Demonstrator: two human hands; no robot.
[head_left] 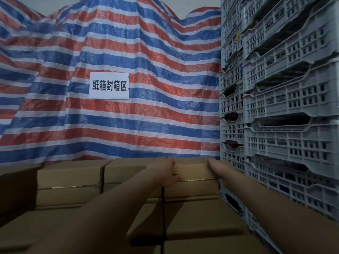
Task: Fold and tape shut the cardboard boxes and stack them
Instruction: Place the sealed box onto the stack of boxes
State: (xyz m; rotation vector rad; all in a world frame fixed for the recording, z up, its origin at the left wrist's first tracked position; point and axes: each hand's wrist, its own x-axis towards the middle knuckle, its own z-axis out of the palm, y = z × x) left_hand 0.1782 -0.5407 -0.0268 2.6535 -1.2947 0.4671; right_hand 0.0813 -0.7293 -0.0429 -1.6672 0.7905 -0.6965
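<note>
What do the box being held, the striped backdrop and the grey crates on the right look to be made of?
Box: plain brown cardboard, matte, with a glossy strip along its seam, probably clear tape. Striped backdrop: likely woven plastic tarpaulin, given its creases and faint sheen. Grey crates: moulded plastic by their look, with slotted, ventilated walls.

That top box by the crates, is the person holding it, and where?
Yes. The left hand grips the top cardboard box at its left end, thumb on the front face; the right hand holds its right end beside the grey crates.
</note>
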